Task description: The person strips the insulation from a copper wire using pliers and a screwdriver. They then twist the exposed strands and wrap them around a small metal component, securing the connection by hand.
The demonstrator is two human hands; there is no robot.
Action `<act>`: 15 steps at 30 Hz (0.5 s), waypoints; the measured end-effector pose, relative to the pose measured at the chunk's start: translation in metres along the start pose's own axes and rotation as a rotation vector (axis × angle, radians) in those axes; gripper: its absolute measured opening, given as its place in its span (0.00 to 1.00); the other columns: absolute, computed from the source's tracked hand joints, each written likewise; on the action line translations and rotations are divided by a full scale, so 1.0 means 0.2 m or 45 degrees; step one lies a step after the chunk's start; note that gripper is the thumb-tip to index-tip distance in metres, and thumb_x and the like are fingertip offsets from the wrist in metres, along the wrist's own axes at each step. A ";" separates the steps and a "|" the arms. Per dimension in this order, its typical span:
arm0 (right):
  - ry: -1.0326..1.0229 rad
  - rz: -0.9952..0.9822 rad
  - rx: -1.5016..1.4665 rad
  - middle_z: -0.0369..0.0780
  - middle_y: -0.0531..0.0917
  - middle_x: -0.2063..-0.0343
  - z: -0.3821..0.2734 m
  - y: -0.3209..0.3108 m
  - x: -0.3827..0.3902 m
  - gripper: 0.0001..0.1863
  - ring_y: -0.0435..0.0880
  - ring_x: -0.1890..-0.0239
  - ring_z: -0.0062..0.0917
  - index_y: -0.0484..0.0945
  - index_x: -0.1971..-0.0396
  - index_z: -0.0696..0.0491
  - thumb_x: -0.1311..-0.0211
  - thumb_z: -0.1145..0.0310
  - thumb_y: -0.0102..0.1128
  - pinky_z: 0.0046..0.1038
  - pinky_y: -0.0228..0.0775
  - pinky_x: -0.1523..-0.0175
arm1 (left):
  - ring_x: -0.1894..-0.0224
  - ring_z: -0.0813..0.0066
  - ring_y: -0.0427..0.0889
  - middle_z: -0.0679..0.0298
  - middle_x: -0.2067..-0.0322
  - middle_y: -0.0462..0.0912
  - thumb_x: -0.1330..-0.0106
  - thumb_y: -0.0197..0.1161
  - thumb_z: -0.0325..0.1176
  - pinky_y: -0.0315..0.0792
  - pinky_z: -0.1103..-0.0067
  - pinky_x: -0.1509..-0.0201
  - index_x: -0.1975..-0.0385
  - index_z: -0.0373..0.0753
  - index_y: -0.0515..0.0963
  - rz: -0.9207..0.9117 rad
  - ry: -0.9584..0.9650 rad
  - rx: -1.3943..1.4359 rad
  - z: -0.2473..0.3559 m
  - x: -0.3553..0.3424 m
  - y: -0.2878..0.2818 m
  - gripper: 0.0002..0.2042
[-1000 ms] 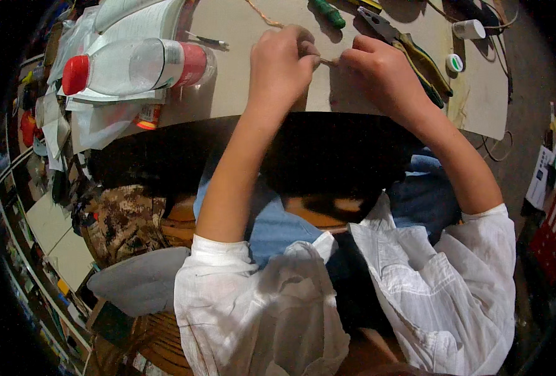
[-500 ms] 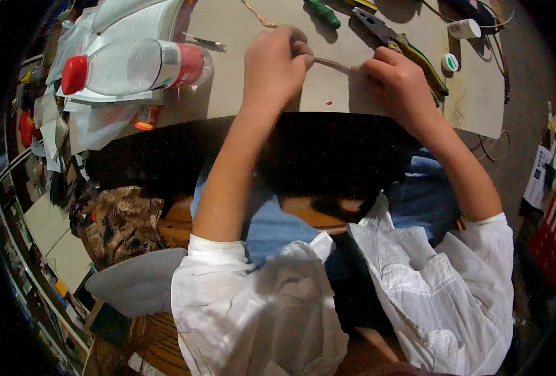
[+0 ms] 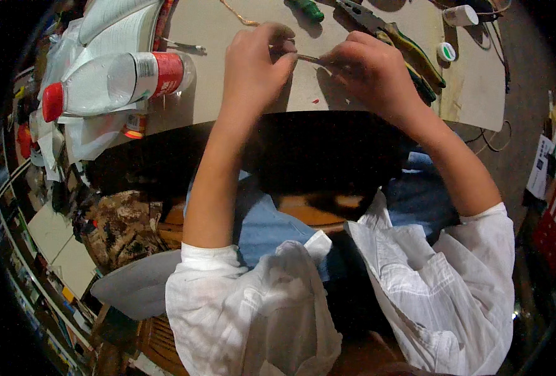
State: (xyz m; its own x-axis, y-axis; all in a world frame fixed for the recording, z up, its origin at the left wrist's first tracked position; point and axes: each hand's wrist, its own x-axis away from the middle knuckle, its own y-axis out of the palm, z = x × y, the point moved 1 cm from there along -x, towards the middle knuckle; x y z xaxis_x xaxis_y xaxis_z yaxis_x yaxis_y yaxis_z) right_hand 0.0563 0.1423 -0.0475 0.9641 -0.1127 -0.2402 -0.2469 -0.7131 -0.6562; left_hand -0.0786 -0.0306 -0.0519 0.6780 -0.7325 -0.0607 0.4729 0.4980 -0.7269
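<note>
Between my two hands, above the table (image 3: 228,94), a thin brownish wire (image 3: 308,59) is stretched. My left hand (image 3: 253,72) pinches it with thumb and fingers. A bare, copper-coloured strand (image 3: 237,17) sticks out beyond that hand; whether it belongs to the same wire is hidden by my fingers. Closed on the wire's other end is my right hand (image 3: 378,72), its fingertips partly hidden. Just beyond the right hand lie pliers (image 3: 409,53) with yellow and green handles. A green handle (image 3: 306,9) of some tool lies at the far edge of the view.
On the left a clear plastic bottle (image 3: 112,84) with a red cap lies on its side over an open book (image 3: 118,31) and plastic bags. A short wire piece (image 3: 187,45) is near it. A white cup-like container (image 3: 461,15) and a round cap (image 3: 446,51) sit far right.
Both hands have drawn a little closer together, so less wire shows between them. The right hand has turned, its fingers now pointing more to the left. The whole view has shifted slightly.
</note>
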 end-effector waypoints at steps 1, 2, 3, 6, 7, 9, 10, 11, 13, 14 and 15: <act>0.000 0.008 0.012 0.42 0.80 0.70 0.00 0.00 0.00 0.09 0.83 0.68 0.39 0.83 0.64 0.52 0.47 0.74 0.70 0.35 0.77 0.63 | 0.59 0.72 0.88 0.62 0.62 0.86 0.41 0.70 0.28 0.80 0.76 0.50 0.54 0.37 0.82 0.015 0.024 0.023 -0.01 0.00 0.01 0.14; -0.002 0.016 0.023 0.42 0.80 0.70 0.00 0.00 -0.01 0.10 0.83 0.68 0.39 0.83 0.64 0.52 0.47 0.74 0.70 0.34 0.77 0.63 | 0.59 0.73 0.88 0.62 0.61 0.86 0.41 0.70 0.28 0.80 0.77 0.50 0.54 0.36 0.82 0.031 0.047 0.045 -0.02 0.00 0.01 0.14; -0.004 0.024 0.035 0.42 0.80 0.70 0.00 0.01 -0.01 0.10 0.83 0.68 0.39 0.83 0.64 0.52 0.47 0.73 0.70 0.34 0.77 0.63 | 0.58 0.73 0.88 0.62 0.61 0.87 0.41 0.70 0.27 0.80 0.77 0.49 0.54 0.35 0.82 0.026 0.038 0.103 -0.02 0.00 0.02 0.14; -0.010 0.008 0.027 0.42 0.80 0.70 0.01 0.01 -0.02 0.10 0.84 0.68 0.39 0.83 0.63 0.52 0.46 0.73 0.70 0.34 0.77 0.63 | 0.58 0.74 0.88 0.61 0.61 0.87 0.40 0.69 0.26 0.80 0.77 0.48 0.54 0.33 0.81 0.007 0.000 0.227 -0.02 0.00 0.03 0.14; -0.010 0.000 0.032 0.42 0.80 0.70 0.01 0.01 -0.02 0.10 0.84 0.68 0.39 0.83 0.63 0.52 0.46 0.73 0.70 0.34 0.77 0.63 | 0.57 0.75 0.88 0.61 0.62 0.87 0.40 0.69 0.26 0.80 0.78 0.48 0.54 0.33 0.81 -0.005 -0.022 0.238 -0.02 0.00 0.03 0.14; -0.009 -0.015 0.045 0.42 0.80 0.70 0.01 0.01 -0.02 0.10 0.84 0.68 0.39 0.83 0.63 0.52 0.46 0.73 0.70 0.34 0.77 0.63 | 0.57 0.75 0.88 0.61 0.62 0.88 0.40 0.69 0.26 0.80 0.78 0.48 0.54 0.33 0.81 -0.012 -0.044 0.251 -0.02 0.00 0.03 0.14; -0.018 -0.011 0.045 0.42 0.80 0.70 0.01 0.01 -0.03 0.10 0.84 0.68 0.39 0.83 0.63 0.52 0.47 0.73 0.70 0.35 0.77 0.63 | 0.57 0.75 0.88 0.61 0.62 0.88 0.40 0.69 0.26 0.80 0.78 0.49 0.55 0.33 0.81 -0.008 -0.047 0.253 -0.03 0.00 0.04 0.14; -0.029 -0.006 0.045 0.42 0.80 0.70 0.01 0.01 -0.03 0.10 0.84 0.68 0.39 0.83 0.63 0.52 0.47 0.73 0.70 0.35 0.77 0.63 | 0.58 0.75 0.88 0.61 0.63 0.88 0.40 0.69 0.26 0.80 0.78 0.49 0.55 0.33 0.81 -0.004 -0.049 0.254 -0.03 0.00 0.04 0.14; -0.048 0.003 0.049 0.42 0.80 0.70 0.00 0.01 -0.03 0.10 0.84 0.68 0.39 0.83 0.63 0.52 0.47 0.73 0.70 0.35 0.77 0.62 | 0.58 0.76 0.88 0.62 0.63 0.88 0.41 0.69 0.26 0.80 0.78 0.49 0.55 0.33 0.82 -0.001 -0.026 0.213 -0.03 -0.01 0.04 0.13; -0.056 0.006 0.054 0.42 0.80 0.70 0.01 0.02 -0.04 0.11 0.84 0.68 0.40 0.83 0.63 0.52 0.47 0.73 0.70 0.35 0.77 0.62 | 0.58 0.76 0.88 0.62 0.63 0.88 0.41 0.69 0.26 0.80 0.78 0.49 0.55 0.33 0.82 0.001 -0.015 0.193 -0.03 -0.01 0.04 0.13; -0.064 0.009 0.058 0.42 0.80 0.70 0.01 0.02 -0.04 0.11 0.84 0.67 0.40 0.82 0.63 0.52 0.47 0.73 0.70 0.35 0.77 0.62 | 0.58 0.76 0.88 0.62 0.63 0.88 0.41 0.69 0.26 0.80 0.78 0.49 0.56 0.33 0.82 -0.006 -0.023 0.186 -0.03 -0.01 0.04 0.13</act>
State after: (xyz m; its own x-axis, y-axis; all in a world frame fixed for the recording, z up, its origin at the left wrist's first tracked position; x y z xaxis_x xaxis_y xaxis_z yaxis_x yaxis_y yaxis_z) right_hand 0.0479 0.1417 -0.0493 0.9566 -0.0818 -0.2798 -0.2589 -0.6798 -0.6862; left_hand -0.0799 -0.0282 -0.0613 0.6850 -0.7272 -0.0446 0.5518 0.5578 -0.6199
